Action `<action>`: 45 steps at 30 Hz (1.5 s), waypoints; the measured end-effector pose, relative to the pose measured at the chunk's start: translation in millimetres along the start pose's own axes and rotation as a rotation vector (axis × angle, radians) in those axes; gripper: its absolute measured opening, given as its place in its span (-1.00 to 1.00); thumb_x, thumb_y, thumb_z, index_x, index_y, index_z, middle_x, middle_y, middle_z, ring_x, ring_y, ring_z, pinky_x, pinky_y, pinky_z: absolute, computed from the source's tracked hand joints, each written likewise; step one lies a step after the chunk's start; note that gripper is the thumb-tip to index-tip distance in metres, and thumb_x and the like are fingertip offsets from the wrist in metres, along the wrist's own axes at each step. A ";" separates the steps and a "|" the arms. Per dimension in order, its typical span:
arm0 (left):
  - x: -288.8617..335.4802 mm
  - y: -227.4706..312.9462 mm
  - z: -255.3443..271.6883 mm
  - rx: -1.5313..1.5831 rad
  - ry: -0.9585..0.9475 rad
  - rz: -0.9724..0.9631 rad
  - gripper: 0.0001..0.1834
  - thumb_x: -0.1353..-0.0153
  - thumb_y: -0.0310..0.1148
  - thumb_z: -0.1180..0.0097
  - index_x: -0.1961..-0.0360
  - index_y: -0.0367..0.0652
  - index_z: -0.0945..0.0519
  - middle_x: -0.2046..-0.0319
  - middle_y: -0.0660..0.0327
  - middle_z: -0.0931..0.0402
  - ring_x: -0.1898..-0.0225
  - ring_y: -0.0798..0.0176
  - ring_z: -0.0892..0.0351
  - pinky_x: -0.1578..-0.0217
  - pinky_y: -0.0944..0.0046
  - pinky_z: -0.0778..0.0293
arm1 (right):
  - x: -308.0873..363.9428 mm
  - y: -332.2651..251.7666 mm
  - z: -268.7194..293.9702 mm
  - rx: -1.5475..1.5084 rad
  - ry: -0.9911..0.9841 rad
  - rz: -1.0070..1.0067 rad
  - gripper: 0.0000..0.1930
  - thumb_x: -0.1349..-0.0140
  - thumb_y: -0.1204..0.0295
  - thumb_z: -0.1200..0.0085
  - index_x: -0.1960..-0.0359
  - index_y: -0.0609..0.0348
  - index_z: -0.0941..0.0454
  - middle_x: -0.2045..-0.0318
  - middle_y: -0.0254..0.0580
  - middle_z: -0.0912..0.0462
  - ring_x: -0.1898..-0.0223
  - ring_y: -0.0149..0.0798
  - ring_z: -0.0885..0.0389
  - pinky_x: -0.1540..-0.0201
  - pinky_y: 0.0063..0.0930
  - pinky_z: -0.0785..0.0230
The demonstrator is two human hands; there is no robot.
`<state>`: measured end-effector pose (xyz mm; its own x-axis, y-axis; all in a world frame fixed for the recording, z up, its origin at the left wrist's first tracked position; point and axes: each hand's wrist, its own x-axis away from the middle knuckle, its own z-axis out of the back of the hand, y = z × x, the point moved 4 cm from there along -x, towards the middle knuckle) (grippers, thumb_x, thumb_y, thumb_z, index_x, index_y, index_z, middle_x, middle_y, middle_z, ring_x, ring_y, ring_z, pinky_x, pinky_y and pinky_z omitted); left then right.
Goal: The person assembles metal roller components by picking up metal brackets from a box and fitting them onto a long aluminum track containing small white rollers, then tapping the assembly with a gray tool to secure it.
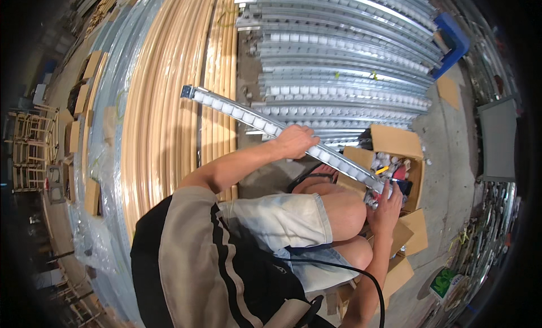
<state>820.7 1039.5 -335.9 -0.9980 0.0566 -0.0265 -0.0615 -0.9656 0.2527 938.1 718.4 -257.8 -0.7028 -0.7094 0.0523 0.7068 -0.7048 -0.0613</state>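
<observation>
Head cam | rail point(333, 159) held mid-length, left hand point(296, 141) grip closed round it | right hand point(387, 209) set at end by box point(418, 175), grip can't really be told

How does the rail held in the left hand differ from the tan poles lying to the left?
Colour: the held rail is silvery, while the tan poles are light brown.
Surface: the held rail carries a row of white rollers; the tan poles show none.
Pose: the held rail slants across the left hand; the tan poles lie side by side.
Shared: both are long and narrow.
</observation>
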 end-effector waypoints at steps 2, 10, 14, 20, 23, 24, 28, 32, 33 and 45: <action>-25.3 9.2 42.4 -0.035 0.065 -0.070 -0.63 0.09 -0.37 -0.27 0.18 -0.10 -0.54 0.32 0.10 -0.51 0.21 0.00 -0.59 0.27 0.00 -0.54 | -5.4 -9.9 13.8 0.014 0.002 0.038 0.15 0.27 0.32 -0.55 -0.43 0.15 -0.09 -0.33 0.16 -0.24 -0.38 0.14 -0.19 -0.47 0.01 0.02; -144.8 140.6 183.0 0.021 0.342 -0.562 -0.39 0.29 -0.32 -0.44 0.04 -0.03 -0.65 0.29 0.12 -0.52 0.19 -0.01 -0.56 0.20 0.03 -0.47 | 73.4 55.0 200.6 0.184 0.267 -0.119 -0.48 0.14 0.41 -0.37 0.11 0.16 -0.42 0.25 -0.07 -0.49 0.10 0.07 -0.51 0.05 -0.02 -0.36; -157.8 244.4 218.2 -0.030 0.271 -0.887 -0.36 0.29 -0.34 -0.46 0.02 -0.09 -0.63 0.20 0.11 -0.55 0.13 0.00 -0.55 -0.11 0.00 -0.38 | 191.3 52.9 208.8 0.046 0.193 -0.535 -0.52 0.13 0.41 -0.32 0.12 0.14 -0.42 0.28 -0.05 -0.57 0.24 0.15 -0.60 0.25 0.00 -0.41; -83.3 392.6 214.2 0.203 0.408 -1.327 -0.19 0.14 -0.28 -0.49 -0.23 -0.09 -0.49 -0.14 0.06 -0.46 -0.26 -0.02 -0.35 -0.41 -0.15 -0.08 | 412.7 -56.0 117.2 -0.144 0.387 -1.282 -0.51 0.17 0.34 -0.33 0.14 0.09 -0.45 0.31 -0.01 -0.59 0.24 0.14 -0.61 0.25 0.01 -0.41; -81.6 378.9 193.4 0.325 0.287 -1.357 -0.21 0.06 -0.31 -0.48 -0.25 -0.13 -0.46 -0.15 0.03 -0.44 -0.23 -0.09 -0.38 -0.36 -0.18 -0.14 | 471.0 -128.0 64.6 -0.312 0.627 -1.639 -0.45 0.14 0.24 -0.35 0.06 0.10 -0.49 0.29 0.05 -0.65 0.21 0.17 -0.63 0.19 -0.05 -0.45; -86.0 368.4 186.3 0.349 0.231 -1.336 -0.22 0.07 -0.32 -0.48 -0.25 -0.14 -0.46 -0.14 0.03 -0.45 -0.20 -0.11 -0.40 -0.33 -0.18 -0.18 | 483.9 -146.4 52.9 -0.359 0.706 -1.737 -0.44 0.13 0.21 -0.34 0.04 0.11 -0.49 0.29 0.07 -0.66 0.21 0.18 -0.64 0.19 -0.05 -0.45; -118.7 341.9 157.5 0.446 -0.014 -1.089 -0.31 -0.05 -0.36 -0.42 -0.23 -0.25 -0.46 -0.07 -0.01 -0.50 -0.11 -0.04 -0.49 -0.20 0.01 -0.34 | 544.3 -175.5 -11.8 -0.482 1.152 -1.986 -0.38 0.06 0.15 -0.38 0.01 0.30 -0.53 0.27 0.09 -0.70 0.21 0.01 -0.69 0.08 -0.21 -0.48; -154.5 306.2 151.7 0.576 -0.052 -0.851 -0.39 -0.14 -0.38 -0.37 -0.21 -0.31 -0.48 0.06 0.02 -0.57 0.03 0.13 -0.55 -0.07 0.15 -0.41 | 606.3 -165.1 -69.7 -0.449 1.335 -2.263 -0.44 0.03 0.23 -0.34 0.04 0.36 -0.56 0.20 0.15 -0.71 0.14 0.02 -0.70 0.05 -0.21 -0.48; -160.7 296.7 151.8 0.590 -0.041 -0.783 -0.41 -0.16 -0.38 -0.36 -0.21 -0.32 -0.49 0.10 0.03 -0.58 0.07 0.18 -0.56 -0.05 0.18 -0.42 | 615.9 -166.5 -79.0 -0.462 1.375 -2.294 -0.49 0.03 0.28 -0.33 0.07 0.38 -0.58 0.24 0.06 -0.72 0.21 -0.08 -0.70 0.10 -0.27 -0.48; -203.9 277.1 122.7 0.565 -0.082 -0.616 -0.44 -0.24 -0.33 -0.32 -0.22 -0.34 -0.47 0.17 0.09 -0.58 0.22 0.28 -0.55 0.14 0.26 -0.48 | 653.1 -193.2 -182.5 -0.701 1.547 -2.860 -0.41 0.07 0.29 -0.33 0.08 0.59 -0.55 0.11 0.29 -0.67 0.04 0.11 -0.66 -0.02 -0.18 -0.46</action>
<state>1005.8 791.5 -141.8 -0.7805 0.5713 -0.2538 -0.5705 -0.4849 0.6629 327.8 392.4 -393.7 0.6389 0.6578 0.3990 -0.2044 0.6451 -0.7362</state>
